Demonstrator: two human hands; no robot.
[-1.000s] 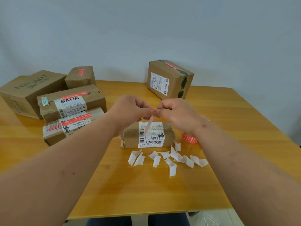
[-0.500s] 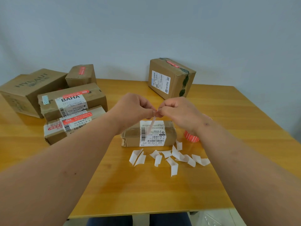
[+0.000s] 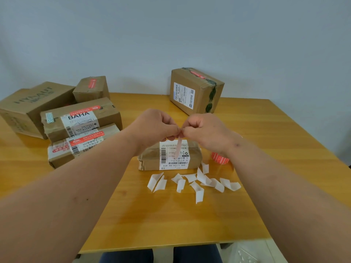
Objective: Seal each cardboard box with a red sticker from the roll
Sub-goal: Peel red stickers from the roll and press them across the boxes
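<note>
My left hand (image 3: 155,126) and my right hand (image 3: 203,128) meet fingertip to fingertip above a small flat cardboard box (image 3: 152,158) with a white shipping label. Together they pinch a sticker strip (image 3: 178,148) whose pale backing hangs down over the label. The red sticker roll (image 3: 219,158) stands on the table just right of that box, partly hidden behind my right wrist.
Several white backing scraps (image 3: 195,184) lie in front of the box. A stack of boxes with red stickers (image 3: 79,128) sits at the left, with a large brown box (image 3: 28,105) behind it. Another stickered box (image 3: 195,90) stands at the back centre on the wooden table (image 3: 171,224).
Both hands have stayed joined on the strip and rose slightly relative to the box. The hanging backing has shifted a little.
</note>
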